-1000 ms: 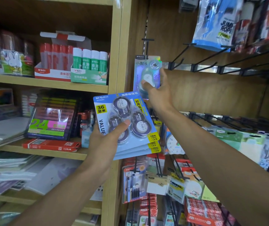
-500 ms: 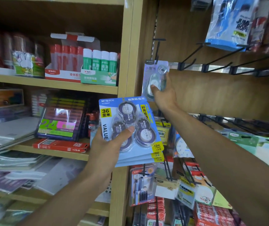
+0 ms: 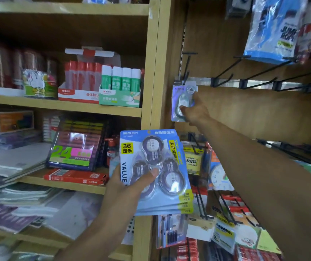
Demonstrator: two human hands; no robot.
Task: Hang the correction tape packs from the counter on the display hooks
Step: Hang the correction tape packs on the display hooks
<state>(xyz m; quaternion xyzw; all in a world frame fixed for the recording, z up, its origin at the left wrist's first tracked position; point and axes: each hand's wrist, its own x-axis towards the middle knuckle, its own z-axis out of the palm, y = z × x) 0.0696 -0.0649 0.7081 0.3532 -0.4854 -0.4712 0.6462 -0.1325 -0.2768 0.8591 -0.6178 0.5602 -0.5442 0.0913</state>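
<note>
A single correction tape pack (image 3: 183, 99) hangs at the leftmost hook (image 3: 187, 69) on the wooden panel, pinched low by the right hand (image 3: 193, 111), while the left hand (image 3: 127, 187) clamps a stack of blue packs (image 3: 155, 170), thumb across the front, before the shelf post (image 3: 155, 63).

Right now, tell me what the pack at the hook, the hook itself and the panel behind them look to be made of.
Single pack, held by the right hand: printed card under a clear plastic blister, judging by the glare.
Hook: thin black rod, probably coated metal wire.
Back panel: matte wood-grain board, likely laminate rather than solid wood.
</note>
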